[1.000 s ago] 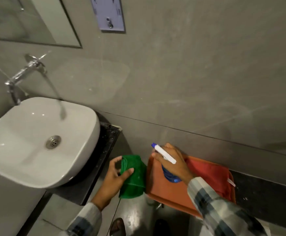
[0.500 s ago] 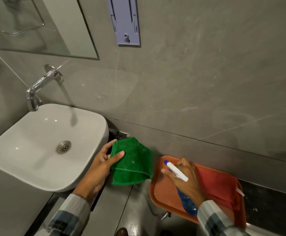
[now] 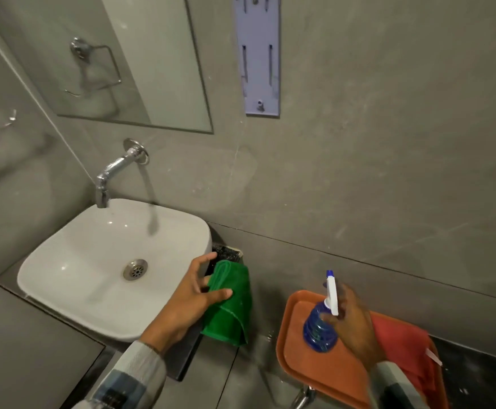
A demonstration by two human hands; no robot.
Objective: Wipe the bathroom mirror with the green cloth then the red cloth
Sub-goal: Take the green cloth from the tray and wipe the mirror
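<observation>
Holding, left hand: green cloth, folded, pinched between thumb on top and fingers behind, hanging just right of the white basin and above the dark surface edge. Grip closed on the cloth, index finger stretched loose toward the basin rim.

Holding, right hand: blue spray bottle with white trigger head and blue nozzle tip, upright, over the left part of the orange tray. Grip wrapped round the bottle neck and body; cannot tell whether the bottle base touches the tray.

Lying in tray, right part: red cloth, flat, white tag at its right edge, partly hidden behind the right wrist and plaid sleeve.

Mounted on grey wall, upper left: mirror, frameless, reflecting a chrome towel ring. Well above both hands, touched by neither cloth.

Below mirror: chrome tap, spout over the basin back edge. Basin with metal drain at centre.

Right of mirror: pale purple wall bracket, slotted, vertical.

Tray set at the front of a dark speckled surface running right along the wall.
</observation>
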